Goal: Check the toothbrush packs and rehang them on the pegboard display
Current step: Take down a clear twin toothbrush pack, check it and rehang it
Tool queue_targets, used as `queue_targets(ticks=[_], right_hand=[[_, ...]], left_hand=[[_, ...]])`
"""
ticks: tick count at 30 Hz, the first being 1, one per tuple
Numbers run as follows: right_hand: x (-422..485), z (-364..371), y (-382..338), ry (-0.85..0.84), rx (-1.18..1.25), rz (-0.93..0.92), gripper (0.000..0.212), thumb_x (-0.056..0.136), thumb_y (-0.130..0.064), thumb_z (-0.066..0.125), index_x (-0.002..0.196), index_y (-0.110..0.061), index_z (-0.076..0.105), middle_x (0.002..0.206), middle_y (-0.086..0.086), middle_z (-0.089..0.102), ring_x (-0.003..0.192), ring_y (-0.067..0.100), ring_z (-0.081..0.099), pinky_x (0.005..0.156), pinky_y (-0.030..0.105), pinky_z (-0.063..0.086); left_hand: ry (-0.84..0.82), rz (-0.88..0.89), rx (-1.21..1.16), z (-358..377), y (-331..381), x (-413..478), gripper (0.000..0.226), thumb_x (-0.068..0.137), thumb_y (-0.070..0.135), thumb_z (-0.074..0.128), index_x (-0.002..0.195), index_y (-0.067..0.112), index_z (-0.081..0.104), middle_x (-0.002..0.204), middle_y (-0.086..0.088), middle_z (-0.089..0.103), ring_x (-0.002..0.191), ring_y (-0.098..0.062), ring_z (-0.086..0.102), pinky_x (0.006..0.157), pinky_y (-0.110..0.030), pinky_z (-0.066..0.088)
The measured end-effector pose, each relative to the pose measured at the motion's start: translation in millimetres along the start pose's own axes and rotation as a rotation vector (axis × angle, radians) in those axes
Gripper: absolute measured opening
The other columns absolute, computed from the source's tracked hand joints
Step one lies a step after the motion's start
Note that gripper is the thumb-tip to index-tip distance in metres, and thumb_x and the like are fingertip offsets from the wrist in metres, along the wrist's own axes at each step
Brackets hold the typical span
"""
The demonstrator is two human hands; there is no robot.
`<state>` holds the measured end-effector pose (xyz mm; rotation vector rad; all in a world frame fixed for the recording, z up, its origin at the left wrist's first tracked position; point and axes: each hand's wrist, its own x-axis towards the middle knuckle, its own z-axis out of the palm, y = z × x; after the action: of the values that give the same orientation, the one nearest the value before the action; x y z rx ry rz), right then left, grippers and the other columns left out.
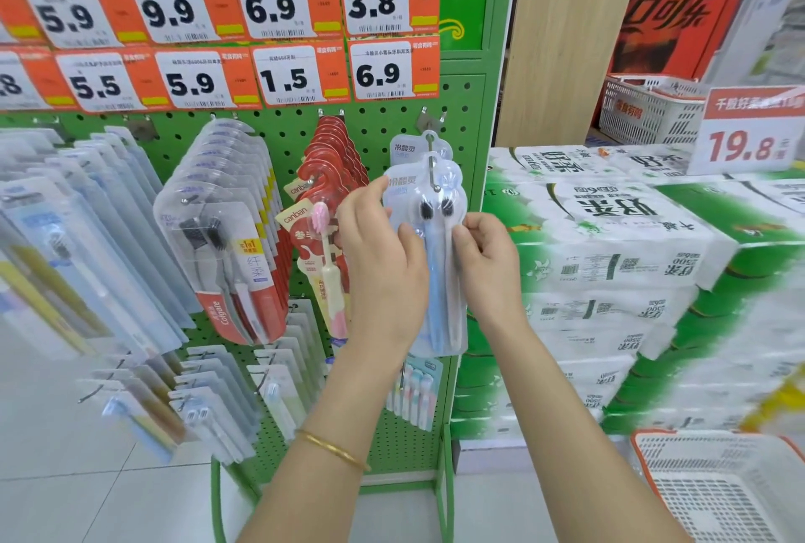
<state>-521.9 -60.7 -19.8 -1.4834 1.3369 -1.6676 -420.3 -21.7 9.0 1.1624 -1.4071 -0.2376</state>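
Note:
A clear twin toothbrush pack (431, 255), one blue and one pale brush with dark bristles, hangs on the metal peg (432, 168) at the right end of the green pegboard (383, 120). My left hand (383, 255) grips its left edge, thumb on the front. My right hand (483, 263) pinches its right edge. A second identical pack (411, 146) hangs behind it on the same peg.
Red canban packs (322, 211) and Colgate packs (231, 246) hang to the left, with more packs on lower pegs. Price tags (379, 2) line the top. Stacked tissue bales (610, 263) stand to the right, and a white basket (714, 486) sits at the lower right.

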Motion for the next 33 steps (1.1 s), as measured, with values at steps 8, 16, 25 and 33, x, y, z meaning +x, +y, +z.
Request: queue_targets(ticks=[8,16,25,33], right_hand=[[-1,3,1,0.002,-0.022,0.007,0.010,0.095,-0.012,0.049,0.088,-0.014,0.056,0.077,-0.005,0.054,0.067,0.007,0.046,0.064,0.025,0.038],[4,5,0,0.006,-0.011,0.008,0.009,0.095,-0.012,0.050,0.088,-0.014,0.056,0.076,-0.006,0.054,0.065,0.006,0.045,0.061,0.023,0.036],[15,3,5,-0.030,0.013,0.042,0.012,0.091,-0.011,0.053,0.084,-0.018,0.058,0.071,-0.007,0.053,0.064,0.007,0.045,0.064,0.026,0.037],[47,7,-7,-0.080,0.003,0.024,0.022,0.090,-0.003,0.040,0.093,-0.016,0.057,0.065,-0.002,0.052,0.055,0.013,0.045,0.057,0.028,0.035]], left_hand=[[-0.027,0.041,0.028,1,-2,5,0.045,0.092,0.001,0.044,0.137,0.008,0.038,0.130,-0.006,0.035,0.111,-0.016,0.046,0.097,-0.035,0.043],[-0.076,0.170,0.090,7,4,32,0.020,0.091,0.007,0.054,0.109,0.011,0.062,0.098,0.002,0.053,0.091,-0.016,0.053,0.082,-0.028,0.043],[-0.038,0.186,-0.011,6,9,39,0.019,0.089,0.006,0.059,0.102,0.009,0.072,0.091,-0.001,0.068,0.084,-0.016,0.063,0.078,-0.022,0.047],[0.023,0.185,-0.089,12,16,46,0.019,0.088,0.010,0.057,0.099,0.006,0.072,0.088,-0.003,0.068,0.077,-0.024,0.066,0.073,-0.044,0.055]])
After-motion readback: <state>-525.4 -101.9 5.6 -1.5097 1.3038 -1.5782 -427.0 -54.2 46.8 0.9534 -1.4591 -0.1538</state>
